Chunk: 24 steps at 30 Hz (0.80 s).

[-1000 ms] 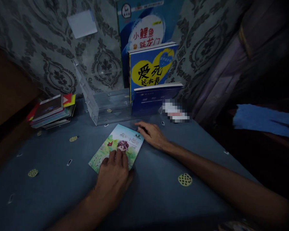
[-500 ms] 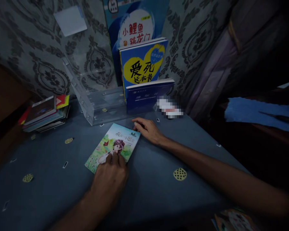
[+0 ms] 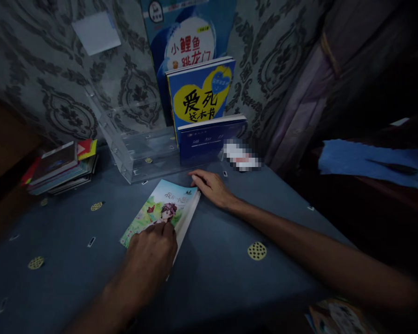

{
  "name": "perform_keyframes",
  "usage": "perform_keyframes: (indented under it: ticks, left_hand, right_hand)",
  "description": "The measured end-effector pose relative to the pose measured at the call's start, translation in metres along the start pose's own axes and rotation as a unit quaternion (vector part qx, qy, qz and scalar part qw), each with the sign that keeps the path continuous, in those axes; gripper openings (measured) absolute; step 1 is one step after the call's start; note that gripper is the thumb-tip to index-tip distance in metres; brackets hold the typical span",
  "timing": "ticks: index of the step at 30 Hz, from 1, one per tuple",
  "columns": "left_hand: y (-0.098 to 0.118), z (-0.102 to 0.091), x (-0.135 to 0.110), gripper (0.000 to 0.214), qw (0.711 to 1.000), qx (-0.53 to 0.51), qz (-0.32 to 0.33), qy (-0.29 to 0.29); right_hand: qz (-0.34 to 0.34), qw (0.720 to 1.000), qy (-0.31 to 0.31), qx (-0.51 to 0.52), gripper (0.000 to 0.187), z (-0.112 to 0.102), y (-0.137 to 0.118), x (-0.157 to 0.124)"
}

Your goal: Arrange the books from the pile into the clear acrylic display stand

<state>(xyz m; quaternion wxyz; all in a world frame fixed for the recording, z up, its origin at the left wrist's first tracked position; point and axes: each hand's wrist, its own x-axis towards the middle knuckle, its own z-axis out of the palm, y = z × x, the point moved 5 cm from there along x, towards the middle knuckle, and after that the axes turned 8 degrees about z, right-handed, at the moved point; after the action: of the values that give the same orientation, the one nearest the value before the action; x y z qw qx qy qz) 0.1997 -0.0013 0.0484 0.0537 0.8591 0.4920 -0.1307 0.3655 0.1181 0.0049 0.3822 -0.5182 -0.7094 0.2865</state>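
Note:
A thin picture book (image 3: 153, 208) with a green illustrated cover lies on the blue table (image 3: 226, 278). Its right long edge is raised a little, so the white page block shows. My left hand (image 3: 151, 253) rests on the near end of the cover with fingers curled and pressed together, gripping that end. My right hand (image 3: 212, 188) lies low on the table, fingers stretched out, fingertips touching the book's far right corner.
A clear acrylic stand (image 3: 139, 150) against the patterned wall holds three upright blue books (image 3: 198, 95). A stack of books (image 3: 59, 167) sits at the far left. A blue cloth (image 3: 372, 162) lies right. Another book (image 3: 337, 317) peeks in bottom right. Round yellow stickers (image 3: 257, 250) dot the table.
The picture book's right edge has lifted off the table, showing its pages. My left hand slid back toward the near end of the cover. The view shifted slightly.

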Motion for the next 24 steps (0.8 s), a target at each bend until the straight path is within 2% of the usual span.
perform_keyframes:
  ticks: [3,9,12,15,19,24]
  left_hand:
    - [0.002,-0.001,0.0,0.027,1.0,-0.004,-0.007,-0.003]
    - [-0.001,0.007,-0.001,0.024,0.998,0.011,-0.007,0.057]
    - [-0.018,0.006,0.004,0.027,0.994,0.013,-0.007,0.104]
    - [-0.045,0.004,0.011,0.036,0.991,0.004,-0.047,0.128]
    - [-0.073,0.006,0.02,0.043,0.986,-0.063,-0.112,0.11]
    - [-0.097,0.01,0.034,0.064,0.973,-0.155,-0.141,0.092]
  right_hand:
    - [-0.004,1.0,-0.002,-0.004,0.032,0.0,-0.001,0.0]
    - [-0.014,0.998,-0.009,-0.054,0.029,0.001,-0.005,-0.002]
    - [-0.019,0.996,-0.029,-0.077,0.029,0.003,-0.007,-0.004]
    - [-0.016,0.994,-0.052,-0.099,0.031,0.007,-0.007,-0.005]
    - [-0.042,0.986,-0.064,-0.15,0.036,0.011,-0.009,-0.007]
    - [-0.044,0.981,-0.084,-0.17,0.036,0.015,-0.009,-0.009]
